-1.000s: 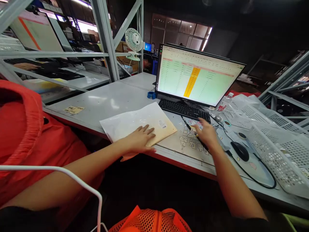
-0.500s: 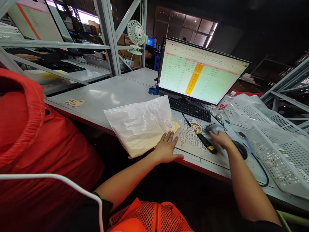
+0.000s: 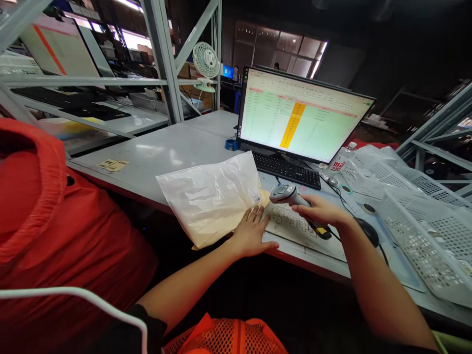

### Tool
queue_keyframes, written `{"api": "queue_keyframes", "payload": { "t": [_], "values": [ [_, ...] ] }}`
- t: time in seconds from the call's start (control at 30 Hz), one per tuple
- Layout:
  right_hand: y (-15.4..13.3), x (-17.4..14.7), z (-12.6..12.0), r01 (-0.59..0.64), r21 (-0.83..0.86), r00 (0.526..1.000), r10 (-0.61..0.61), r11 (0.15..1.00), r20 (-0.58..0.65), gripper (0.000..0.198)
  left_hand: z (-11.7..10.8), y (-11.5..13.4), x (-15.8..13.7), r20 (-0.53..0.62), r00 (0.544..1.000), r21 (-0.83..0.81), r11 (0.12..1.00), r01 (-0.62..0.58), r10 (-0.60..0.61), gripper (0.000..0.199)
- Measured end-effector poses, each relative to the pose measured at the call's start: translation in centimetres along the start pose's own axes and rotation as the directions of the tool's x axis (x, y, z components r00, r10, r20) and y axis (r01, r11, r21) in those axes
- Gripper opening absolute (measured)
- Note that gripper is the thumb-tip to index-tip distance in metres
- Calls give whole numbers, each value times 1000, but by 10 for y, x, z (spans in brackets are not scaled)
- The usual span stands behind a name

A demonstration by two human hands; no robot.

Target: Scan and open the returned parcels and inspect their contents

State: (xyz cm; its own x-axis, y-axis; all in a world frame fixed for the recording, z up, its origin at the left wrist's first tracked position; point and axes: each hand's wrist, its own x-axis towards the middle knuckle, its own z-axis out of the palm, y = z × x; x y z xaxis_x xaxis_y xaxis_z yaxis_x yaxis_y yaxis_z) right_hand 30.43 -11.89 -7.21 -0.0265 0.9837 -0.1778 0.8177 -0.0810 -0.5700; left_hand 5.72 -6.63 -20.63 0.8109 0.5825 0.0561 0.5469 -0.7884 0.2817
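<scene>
My right hand (image 3: 320, 210) is wrapped round the handle of a grey barcode scanner (image 3: 283, 192), whose head points left toward a small printed label (image 3: 254, 194). That label sits on the right end of a white plastic mailing bag (image 3: 210, 194), which hangs partly over the table's front edge. Fingers spread, my left hand (image 3: 250, 233) lies flat across the bag's lower right corner and the table edge. Beneath the scanner and right hand, a black and yellow utility knife (image 3: 321, 231) is partly hidden on the printed desk mat (image 3: 285, 220).
Behind the mat stand a keyboard (image 3: 287, 169) and a monitor (image 3: 302, 115) with a spreadsheet. White perforated baskets (image 3: 424, 241) occupy the right side, near a black mouse (image 3: 368, 231). A large red sack (image 3: 92, 236) bulges at the left. Blue tape (image 3: 231, 144) lies beside the monitor.
My right hand has lifted the barcode scanner from the mat and brought it left, close to the bag's label. My left hand stays flat on the bag.
</scene>
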Motion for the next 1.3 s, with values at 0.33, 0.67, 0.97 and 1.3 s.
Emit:
{"api": "queue_keyframes", "payload": {
  "t": [0.33, 0.67, 0.97, 1.3],
  "values": [
    [94, 11, 4, -557, -164, 754, 413, 814, -511, 49, -67, -48, -13, -100, 986, 51, 989, 140, -134, 86],
    [108, 33, -18, -686, -195, 646, 464, 701, -606, 59, -15, -104, -15, -270, 954, 186, 966, 182, -128, 60],
    [80, 158, -23, -430, -306, 837, 248, 850, -488, 49, -18, -102, -13, -264, 951, 143, 968, 206, -164, 68],
    [78, 169, -12, -420, -241, 826, 259, 875, -500, 41, -18, -104, -12, -248, 955, 103, 976, 191, -161, 70]
  ]
}}
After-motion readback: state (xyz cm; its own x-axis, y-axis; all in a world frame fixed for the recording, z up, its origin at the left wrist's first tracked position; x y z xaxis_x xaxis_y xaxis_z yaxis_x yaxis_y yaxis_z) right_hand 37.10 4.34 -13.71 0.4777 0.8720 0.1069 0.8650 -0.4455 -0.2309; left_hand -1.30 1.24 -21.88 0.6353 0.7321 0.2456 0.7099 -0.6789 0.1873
